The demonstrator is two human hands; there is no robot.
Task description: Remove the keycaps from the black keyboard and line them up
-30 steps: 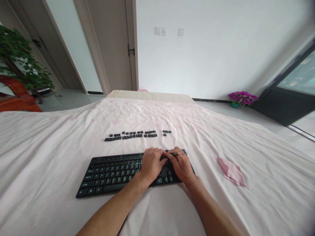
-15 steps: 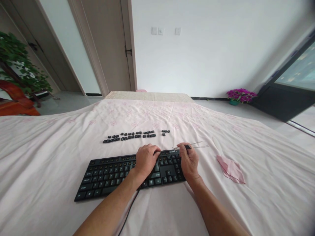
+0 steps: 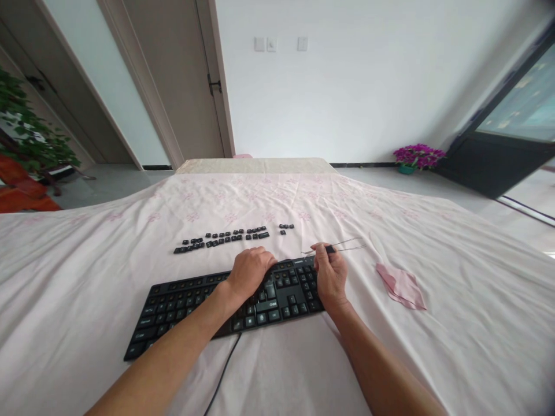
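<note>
Surface (image 3: 437,358): one, under a pale pink, flower-printed cover with loose folds.

Keyboard (image 3: 265,306): one, black, lying at a slant on the surface; part of its top row lacks caps, and the left forearm hides some of its keys.

Left hand (image 3: 251,270): laid over the keyboard's far edge, fingers bent together; cannot tell whether they grip it.

Right hand (image 3: 332,274): at the keyboard's right end, closed on a wire tool.

Pink cloth (image 3: 402,286): one, folded, right of the right hand, apart from it.

Cable (image 3: 223,370): one, black, leading from the keyboard's near side.

Wire tool (image 3: 330,249): one, dark grip, long thin wires pointing right.

Loose keycaps (image 3: 263,235): black, in two uneven rows beyond the keyboard, a small cluster at their right.
</note>
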